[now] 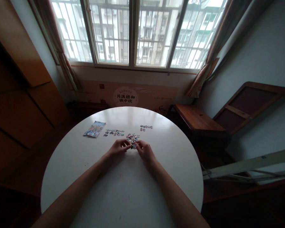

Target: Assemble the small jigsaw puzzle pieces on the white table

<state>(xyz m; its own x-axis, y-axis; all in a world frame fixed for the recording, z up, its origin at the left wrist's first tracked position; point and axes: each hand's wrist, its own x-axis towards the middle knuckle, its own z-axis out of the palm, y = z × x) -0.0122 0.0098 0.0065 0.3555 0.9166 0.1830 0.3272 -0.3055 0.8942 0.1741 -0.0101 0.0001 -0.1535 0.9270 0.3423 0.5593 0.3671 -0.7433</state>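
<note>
- L hand & R hand resting on table, fingers curling in, tips meeting at puzzle-piece pile.
- Pinching a piece or not: can't tell, too small.

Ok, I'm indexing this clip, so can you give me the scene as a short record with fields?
surface: round white table
left hand: fingertips at the near edge of the pile of puzzle pieces
right hand: fingertips at the same pile, facing the left; grip too small to tell
left of pile: row of pieces, then picture card
behind pile: small cluster of pieces
</note>
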